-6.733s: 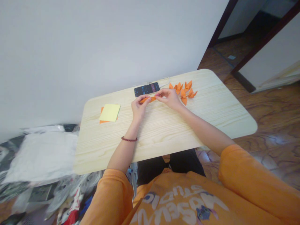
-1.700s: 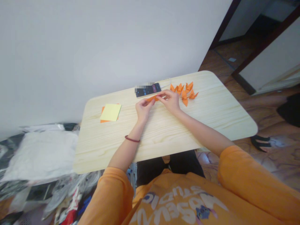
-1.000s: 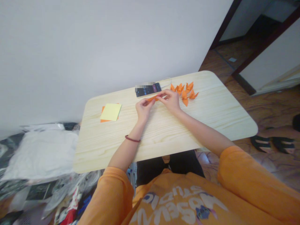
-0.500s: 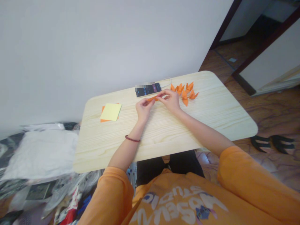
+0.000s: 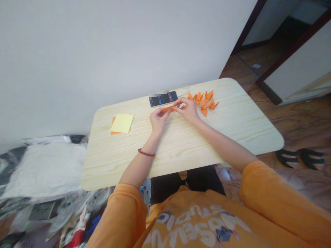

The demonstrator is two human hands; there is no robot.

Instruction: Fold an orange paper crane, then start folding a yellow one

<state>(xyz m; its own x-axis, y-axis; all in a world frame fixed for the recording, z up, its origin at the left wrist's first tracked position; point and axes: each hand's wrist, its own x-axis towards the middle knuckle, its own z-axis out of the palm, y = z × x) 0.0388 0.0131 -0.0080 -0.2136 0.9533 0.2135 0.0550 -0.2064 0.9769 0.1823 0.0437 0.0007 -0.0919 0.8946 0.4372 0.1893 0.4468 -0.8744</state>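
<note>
Between my two hands is a narrow folded piece of orange origami paper (image 5: 168, 109), just in front of the phone. My left hand (image 5: 158, 120) pinches its left end, fingers closed. At the other end, my right hand (image 5: 188, 110) grips it between thumb and fingertips. Parts of the paper are hidden behind the fingers, so its exact fold cannot be made out. Several folded orange paper cranes (image 5: 204, 107) stand in a group just right of my right hand.
A phone (image 5: 163, 99) with a lit screen and a white cable (image 5: 186, 90) lies at the table's back edge, by the wall. Yellow square paper (image 5: 122, 123) rests over orange sheets on the left of the wooden table (image 5: 181, 148). Black sandals (image 5: 287, 158) are on the floor at right.
</note>
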